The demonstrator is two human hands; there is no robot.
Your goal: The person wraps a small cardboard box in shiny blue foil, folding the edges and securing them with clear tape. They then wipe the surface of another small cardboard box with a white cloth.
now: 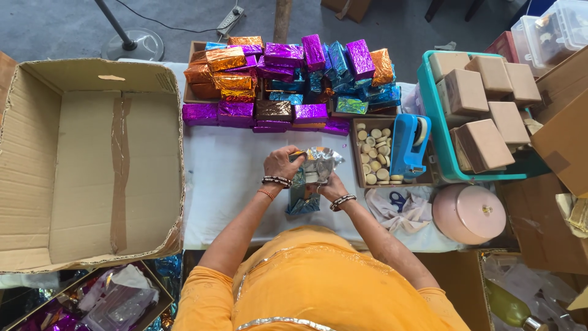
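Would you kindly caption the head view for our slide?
Both hands, left and right, fold silver foil around a small box beside a pile of foil-wrapped boxes.

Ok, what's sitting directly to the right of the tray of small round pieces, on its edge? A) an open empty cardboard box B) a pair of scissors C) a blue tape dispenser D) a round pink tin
C: the blue tape dispenser rests along the right edge of the tray of small round pieces, between it and the teal crate of brown blocks.
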